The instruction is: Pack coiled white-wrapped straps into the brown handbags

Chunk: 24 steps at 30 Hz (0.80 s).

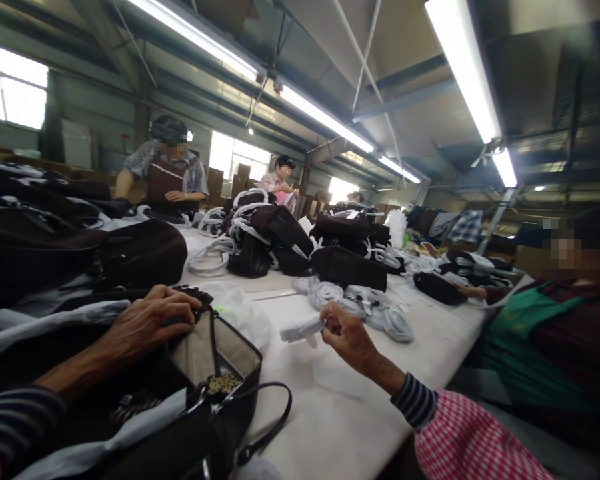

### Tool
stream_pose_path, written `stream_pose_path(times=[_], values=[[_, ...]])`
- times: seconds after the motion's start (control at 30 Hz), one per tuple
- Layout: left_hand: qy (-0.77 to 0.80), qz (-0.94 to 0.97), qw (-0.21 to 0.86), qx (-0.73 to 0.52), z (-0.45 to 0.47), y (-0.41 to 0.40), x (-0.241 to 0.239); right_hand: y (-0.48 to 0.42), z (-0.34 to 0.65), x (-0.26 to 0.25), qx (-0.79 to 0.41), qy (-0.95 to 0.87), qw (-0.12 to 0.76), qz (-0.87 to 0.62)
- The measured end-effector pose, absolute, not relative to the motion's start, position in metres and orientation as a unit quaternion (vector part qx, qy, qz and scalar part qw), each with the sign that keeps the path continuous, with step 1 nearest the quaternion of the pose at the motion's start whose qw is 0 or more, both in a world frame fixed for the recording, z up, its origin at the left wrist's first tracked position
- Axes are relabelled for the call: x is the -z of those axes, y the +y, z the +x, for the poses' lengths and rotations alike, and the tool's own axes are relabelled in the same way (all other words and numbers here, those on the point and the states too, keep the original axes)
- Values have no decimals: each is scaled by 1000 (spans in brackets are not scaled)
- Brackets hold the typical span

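A black handbag (230, 427) with a beige lining lies unzipped at the front left, its mouth toward me. My left hand (163, 317) has its fingers bent over the bag's far rim and grips it. Inside the opening is a patch of gold-coloured pieces (223, 383). White wrapping (130, 427) covers a handle across the bag. Over the table, my right hand (347, 333) pinches a flat coil in pale plastic wrap (300, 329) between thumb and fingers. Similar wrapped coils (327, 293) lie just beyond it.
Black handbags with white-wrapped handles are heaped on the white table (330, 413) and at the left (140, 257). Crumpled clear plastic (245, 313) lies behind the open bag. A co-worker in a green apron (525, 333) sits close at the right; other people (167, 173) work across the table.
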State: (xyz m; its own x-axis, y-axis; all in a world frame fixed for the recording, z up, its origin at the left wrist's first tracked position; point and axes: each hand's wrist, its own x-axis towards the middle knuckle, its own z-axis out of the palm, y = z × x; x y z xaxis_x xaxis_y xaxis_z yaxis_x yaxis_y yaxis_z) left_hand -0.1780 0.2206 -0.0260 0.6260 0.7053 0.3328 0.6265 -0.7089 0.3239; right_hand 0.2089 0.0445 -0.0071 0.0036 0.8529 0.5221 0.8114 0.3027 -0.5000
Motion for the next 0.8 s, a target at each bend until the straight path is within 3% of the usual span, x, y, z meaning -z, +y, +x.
stream_pose_path(times=[0.17, 0.33, 0.47, 0.6, 0.7, 0.8], values=[[371, 895, 91, -230, -180, 227, 30, 17, 208, 2, -68, -722, 385, -571], [378, 889, 102, -238, -178, 227, 30, -27, 236, 28, -63, -775, 172, -605], [372, 893, 96, -234, -178, 228, 31, -34, 260, 45, -28, -751, 108, -651], [370, 892, 90, -244, -181, 231, 35, -17, 264, 40, -38, -720, 146, -677], [378, 890, 93, -237, -181, 232, 36, 0, 261, 27, -129, -685, 221, -682], [381, 890, 97, -230, -181, 232, 35, 14, 258, 16, -216, -651, 235, -689]])
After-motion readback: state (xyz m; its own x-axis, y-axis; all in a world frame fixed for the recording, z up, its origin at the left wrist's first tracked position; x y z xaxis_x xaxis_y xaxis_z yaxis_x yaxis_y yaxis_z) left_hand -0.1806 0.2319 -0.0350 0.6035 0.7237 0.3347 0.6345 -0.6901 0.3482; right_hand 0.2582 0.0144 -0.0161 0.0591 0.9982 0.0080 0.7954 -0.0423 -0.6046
